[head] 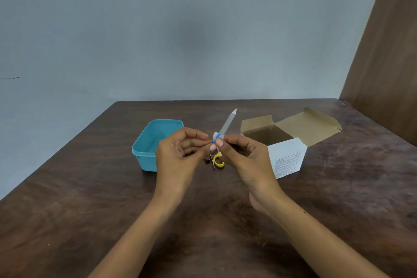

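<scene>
My right hand (243,156) pinches the blue-and-white lower end of a slim white capped needle-like item (228,124) that points up and to the right above the table. My left hand (180,153) is beside it with curled fingers, its fingertips meeting the same blue end. Just below the hands, a yellow ring-shaped piece (218,161) and a thin dark pin (213,162) lie on the table.
A teal plastic tub (144,151) stands open to the left of my hands. An open cardboard box (291,133) with a white printed side sits to the right. The dark wooden table (90,198) ends at a grey wall; a brown panel rises at right.
</scene>
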A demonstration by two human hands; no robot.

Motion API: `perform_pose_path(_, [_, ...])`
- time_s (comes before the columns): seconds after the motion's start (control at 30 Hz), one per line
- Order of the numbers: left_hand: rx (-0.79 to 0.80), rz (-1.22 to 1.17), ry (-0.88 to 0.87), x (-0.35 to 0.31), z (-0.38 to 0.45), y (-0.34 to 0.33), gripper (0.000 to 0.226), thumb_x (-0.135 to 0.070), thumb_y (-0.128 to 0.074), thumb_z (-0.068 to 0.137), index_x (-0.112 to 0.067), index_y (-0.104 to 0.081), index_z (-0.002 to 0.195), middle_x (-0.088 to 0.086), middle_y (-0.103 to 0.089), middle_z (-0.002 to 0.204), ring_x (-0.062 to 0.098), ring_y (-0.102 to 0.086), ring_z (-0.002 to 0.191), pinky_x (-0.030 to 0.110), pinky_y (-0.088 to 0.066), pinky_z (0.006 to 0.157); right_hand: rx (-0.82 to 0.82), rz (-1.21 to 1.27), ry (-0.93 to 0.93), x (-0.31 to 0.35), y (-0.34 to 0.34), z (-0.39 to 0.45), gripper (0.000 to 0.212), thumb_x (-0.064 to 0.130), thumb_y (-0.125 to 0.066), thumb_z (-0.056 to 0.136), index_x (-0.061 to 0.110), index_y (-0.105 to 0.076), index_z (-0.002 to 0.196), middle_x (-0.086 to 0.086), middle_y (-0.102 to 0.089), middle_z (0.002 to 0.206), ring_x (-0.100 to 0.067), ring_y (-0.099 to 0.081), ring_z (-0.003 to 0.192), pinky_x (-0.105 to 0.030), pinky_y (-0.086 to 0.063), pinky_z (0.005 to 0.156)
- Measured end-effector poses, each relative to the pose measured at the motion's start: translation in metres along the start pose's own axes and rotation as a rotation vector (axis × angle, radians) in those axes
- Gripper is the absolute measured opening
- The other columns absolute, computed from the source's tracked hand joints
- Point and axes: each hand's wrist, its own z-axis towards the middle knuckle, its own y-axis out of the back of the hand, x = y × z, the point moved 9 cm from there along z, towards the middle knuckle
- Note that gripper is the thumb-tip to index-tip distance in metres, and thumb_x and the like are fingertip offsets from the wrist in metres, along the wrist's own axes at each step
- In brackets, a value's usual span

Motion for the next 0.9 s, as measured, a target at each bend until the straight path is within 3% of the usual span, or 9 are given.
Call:
perform_pose_path(0.2, [0.029, -0.135, 0.072, -0.001, -0.002, -0.006, 0.032, -0.007, -0.081, 0.060, -0.004, -0.064, 0.087, 0.006, -0.074, 0.071, 0.014, -0.071, 0.064, 0.022, -0.056, 0.058, -0.074, 0.026, 0.043, 0.013, 0.009, 0.002, 0.014, 0.017, -0.075, 0.077, 0.008, -0.075, 0.088, -0.006, -0.075, 0.085, -0.015, -0.069, 0.083, -0.024, -0.053, 0.072])
perform_pose_path(0.3, [0.028, -0.147, 0.072, -0.001, -0.003, -0.006, 0.029, 0.002, -0.079, 0.062, -0.003, -0.063, 0.085, 0.003, -0.073, 0.068, 0.012, -0.071, 0.063, 0.019, -0.055, 0.057, -0.050, 0.004, 0.003, 0.009, 0.005, 0.001, 0.016, 0.019, -0.075, 0.078, 0.008, -0.075, 0.089, -0.006, -0.075, 0.087, -0.018, -0.070, 0.088, -0.030, -0.055, 0.079])
perform_pose_path(0.47, [-0.001, -0.100, 0.016, -0.007, -0.004, -0.002, 0.035, -0.002, -0.081, 0.060, -0.009, -0.058, 0.086, 0.007, -0.073, 0.068, 0.018, -0.072, 0.064, 0.023, -0.057, 0.059, 0.092, -0.008, -0.177, -0.005, -0.005, 0.000, 0.017, 0.024, -0.071, 0.080, 0.009, -0.076, 0.086, -0.009, -0.075, 0.090, -0.020, -0.068, 0.089, -0.042, -0.053, 0.091])
perform_pose_path(0.7, [-0.027, -0.111, -0.031, -0.013, -0.007, -0.002, 0.044, 0.006, -0.079, 0.063, -0.009, -0.046, 0.087, 0.011, -0.073, 0.072, 0.022, -0.073, 0.065, 0.025, -0.058, 0.060, 0.068, 0.022, -0.082, 0.012, 0.002, 0.005, 0.017, 0.016, -0.074, 0.076, 0.004, -0.075, 0.089, -0.008, -0.075, 0.090, -0.015, -0.070, 0.086, -0.030, -0.055, 0.079])
perform_pose_path(0.8, [-0.020, -0.074, -0.050, -0.011, -0.006, 0.000, 0.043, 0.004, -0.079, 0.063, -0.007, -0.045, 0.087, 0.011, -0.074, 0.071, 0.022, -0.073, 0.066, 0.029, -0.059, 0.062, 0.161, -0.055, -0.158, 0.005, -0.004, 0.002, 0.017, 0.018, -0.073, 0.078, 0.005, -0.075, 0.088, -0.006, -0.075, 0.089, -0.012, -0.067, 0.084, -0.032, -0.054, 0.085])
perform_pose_path(0.9, [0.011, -0.048, -0.039, -0.010, -0.006, -0.004, 0.046, -0.004, -0.081, 0.059, -0.007, -0.045, 0.087, 0.012, -0.074, 0.070, 0.024, -0.073, 0.066, 0.034, -0.060, 0.064, 0.164, -0.050, -0.202, 0.003, 0.000, 0.004, 0.019, 0.016, -0.073, 0.079, 0.001, -0.074, 0.090, -0.008, -0.074, 0.089, -0.010, -0.066, 0.079, -0.024, -0.057, 0.074])
